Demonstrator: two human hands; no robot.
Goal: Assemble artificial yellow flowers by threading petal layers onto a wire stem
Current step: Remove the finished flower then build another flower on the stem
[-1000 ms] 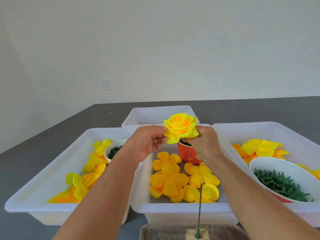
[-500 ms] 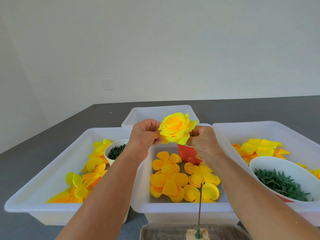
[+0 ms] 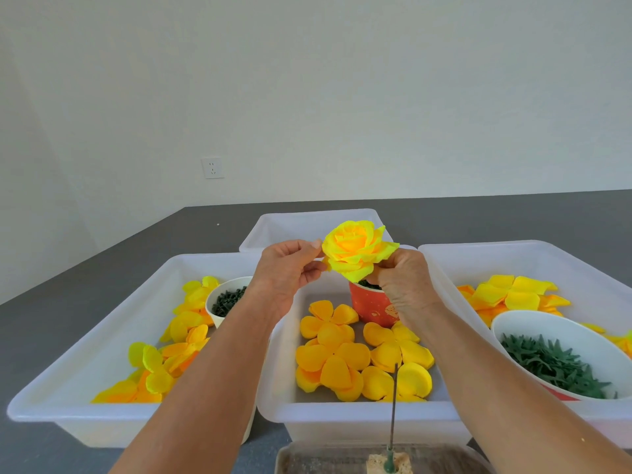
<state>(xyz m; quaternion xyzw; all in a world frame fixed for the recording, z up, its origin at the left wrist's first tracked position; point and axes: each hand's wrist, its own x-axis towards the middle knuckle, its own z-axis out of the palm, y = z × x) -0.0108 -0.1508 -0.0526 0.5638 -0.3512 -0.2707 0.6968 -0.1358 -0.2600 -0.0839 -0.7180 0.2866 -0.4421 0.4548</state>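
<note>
A yellow flower head (image 3: 357, 249) with orange centre is held up above the middle tray (image 3: 359, 417). My left hand (image 3: 289, 273) pinches an outer petal at its left edge. My right hand (image 3: 402, 283) grips the flower from below on the right; its base is hidden behind those fingers. Loose orange-yellow petal layers (image 3: 342, 357) lie in the middle tray. A thin wire stem (image 3: 393, 405) stands upright in a block (image 3: 388, 465) at the bottom of the view.
A red cup (image 3: 371, 307) stands in the middle tray. The left tray (image 3: 85, 364) holds petals and a white cup of dark pieces (image 3: 227, 299). The right tray (image 3: 513, 249) holds petals and a bowl of green leaves (image 3: 554, 364). An empty tray (image 3: 297, 227) sits behind.
Both hands have lifted the flower a little and tilted its face up and to the right. My left hand has shifted its pinch up to the flower's left edge.
</note>
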